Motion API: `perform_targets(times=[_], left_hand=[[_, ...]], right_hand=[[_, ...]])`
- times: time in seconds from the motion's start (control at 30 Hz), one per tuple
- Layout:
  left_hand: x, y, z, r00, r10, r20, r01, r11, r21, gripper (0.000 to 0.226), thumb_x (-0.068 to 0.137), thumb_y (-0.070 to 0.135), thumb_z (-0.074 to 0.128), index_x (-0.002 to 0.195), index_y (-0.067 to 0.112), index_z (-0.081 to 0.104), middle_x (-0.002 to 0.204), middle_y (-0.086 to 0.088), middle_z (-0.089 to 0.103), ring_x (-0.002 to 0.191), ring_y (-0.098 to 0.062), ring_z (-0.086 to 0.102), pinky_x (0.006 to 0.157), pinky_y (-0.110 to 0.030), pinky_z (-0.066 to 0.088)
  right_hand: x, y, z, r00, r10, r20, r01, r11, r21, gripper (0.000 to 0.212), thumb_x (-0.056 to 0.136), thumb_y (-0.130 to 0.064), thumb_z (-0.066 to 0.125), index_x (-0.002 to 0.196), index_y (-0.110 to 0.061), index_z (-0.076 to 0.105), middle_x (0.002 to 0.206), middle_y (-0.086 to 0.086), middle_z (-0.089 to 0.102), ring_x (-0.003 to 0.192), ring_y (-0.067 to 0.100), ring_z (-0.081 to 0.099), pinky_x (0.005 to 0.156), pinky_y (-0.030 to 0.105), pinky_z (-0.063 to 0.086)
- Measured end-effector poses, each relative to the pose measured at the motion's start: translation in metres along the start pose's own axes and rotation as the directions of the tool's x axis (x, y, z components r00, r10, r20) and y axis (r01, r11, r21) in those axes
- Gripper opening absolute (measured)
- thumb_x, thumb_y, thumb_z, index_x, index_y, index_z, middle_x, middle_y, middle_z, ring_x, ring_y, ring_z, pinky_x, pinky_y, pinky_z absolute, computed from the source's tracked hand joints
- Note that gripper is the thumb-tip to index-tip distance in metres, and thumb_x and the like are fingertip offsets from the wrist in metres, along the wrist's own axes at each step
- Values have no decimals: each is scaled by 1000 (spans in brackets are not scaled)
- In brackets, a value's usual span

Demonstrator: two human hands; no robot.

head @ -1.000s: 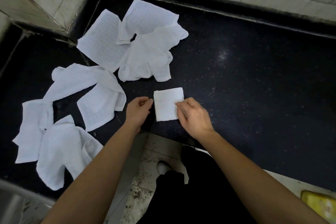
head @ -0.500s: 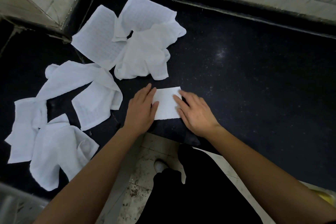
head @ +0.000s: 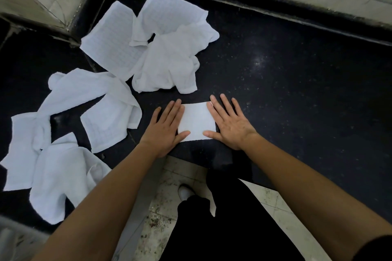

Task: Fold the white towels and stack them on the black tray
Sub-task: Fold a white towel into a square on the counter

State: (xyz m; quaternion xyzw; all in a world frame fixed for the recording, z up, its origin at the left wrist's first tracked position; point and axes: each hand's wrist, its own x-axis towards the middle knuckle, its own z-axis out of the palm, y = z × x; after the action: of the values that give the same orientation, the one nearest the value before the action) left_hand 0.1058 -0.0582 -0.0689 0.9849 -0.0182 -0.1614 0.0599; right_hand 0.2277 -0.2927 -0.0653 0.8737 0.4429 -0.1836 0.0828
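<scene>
So the folded towel (head: 196, 122) is sitting flat on the black counter (head: 297, 91), right near the front edge, a small neat rectangle. Both hands are laid flat on it with fingers spread, not pinching anything: the left hand (head: 167, 128) covers its left edge with the thumb lying across the near corner, and the right hand (head: 230, 124) does the same on the right edge, thumb pointing in toward the other one. A strip of white shows between the two palms. Off to the left there's a loose mess of unfolded towels: a crumpled one (head: 167, 65) just behind the folded piece, a flatter one (head: 112, 48) up by the corner of the wall, another (head: 167, 12) overlapping those at the back, a twisted one (head: 95, 101) in the middle, and a couple more (head: 59, 176) bunched near the front left edge. Below the counter you can see dark trousers (head: 222, 229), a white shoe (head: 184, 192) and some grubby floor tiles (head: 169, 176). Can't pick out a separate tray anywhere, just the dark surface.
</scene>
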Motion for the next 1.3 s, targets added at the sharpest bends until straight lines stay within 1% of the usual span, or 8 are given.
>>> perform_targets(times=[0.23, 0.37, 0.47, 0.6, 0.7, 0.8, 0.97, 1.3], left_hand=[[1, 3, -3, 1000, -14, 24, 14, 1000, -17, 87, 90, 71, -13, 156, 14, -11, 164, -5, -17, 153, -21, -8, 122, -51, 9], [-6, 15, -11, 987, -144, -64, 125, 963, -239, 89, 92, 74, 4, 158, 14, -2, 165, -11, -12, 153, -24, -4, 123, -43, 5], [-10, 30, -20, 856, -494, -155, 305, 723, -620, 74, 101, 57, 30, 157, 10, 17, 161, -14, 22, 147, -24, 22, 118, -36, 19], [-7, 35, -27, 647, -744, 167, 431, 176, -885, 43, 105, 36, 39, 138, 10, 48, 128, -4, 54, 119, -20, 51, 104, -33, 37], [-9, 33, -32, 592, -748, 301, 395, -56, -917, 32, 104, 30, 41, 129, 14, 55, 123, -5, 60, 111, -17, 57, 99, -34, 44], [-12, 30, -37, 596, -727, 342, 372, -127, -919, 31, 103, 23, 44, 131, 14, 54, 121, -4, 61, 106, -13, 59, 100, -34, 47], [-15, 16, -45, 598, -635, 489, 415, -277, -867, 36, 100, 16, 48, 136, 14, 52, 115, -4, 62, 108, -18, 59, 98, -35, 49], [-16, 31, -87, 662, -367, 653, 389, -577, -718, 61, 89, 3, 36, 150, 6, 35, 140, -14, 53, 129, -30, 49, 101, -49, 45]], right_hand=[[-1, -3, -10, 998, 19, 65, -19, 1000, 3, 102, 79, -81, -11, 156, -16, -18, 165, 10, -23, 151, 34, -20, 123, 55, -3], [-18, -8, -24, 969, 238, -68, -198, 909, 366, 89, 94, -73, 24, 159, -13, 14, 162, 17, 20, 148, 33, 22, 121, 49, 22], [-22, -13, -39, 873, 485, -38, -348, 676, 649, 66, 100, -60, 37, 146, -13, 44, 132, 9, 56, 120, 28, 55, 98, 42, 46], [-5, -27, -54, 801, 523, 291, -507, 334, 795, 68, 91, -61, 56, 141, -17, 44, 113, 0, 68, 112, 23, 61, 89, 36, 51], [7, -37, -58, 738, 540, 404, -592, 230, 773, 66, 82, -49, 70, 138, -21, 48, 114, -1, 68, 107, 21, 63, 85, 33, 53], [10, -38, -62, 706, 540, 458, -588, 87, 804, 45, 80, -29, 73, 124, -26, 63, 115, -3, 70, 97, 15, 64, 78, 27, 52], [2, -26, -75, 815, 183, 550, -469, -349, 811, 28, 82, -9, 80, 109, -8, 73, 99, 6, 78, 90, 18, 75, 78, 28, 60], [-13, -20, -142, 922, 49, 384, -344, -351, 871, 35, 89, -4, 69, 123, -11, 66, 106, 9, 77, 98, 21, 74, 85, 38, 61]])
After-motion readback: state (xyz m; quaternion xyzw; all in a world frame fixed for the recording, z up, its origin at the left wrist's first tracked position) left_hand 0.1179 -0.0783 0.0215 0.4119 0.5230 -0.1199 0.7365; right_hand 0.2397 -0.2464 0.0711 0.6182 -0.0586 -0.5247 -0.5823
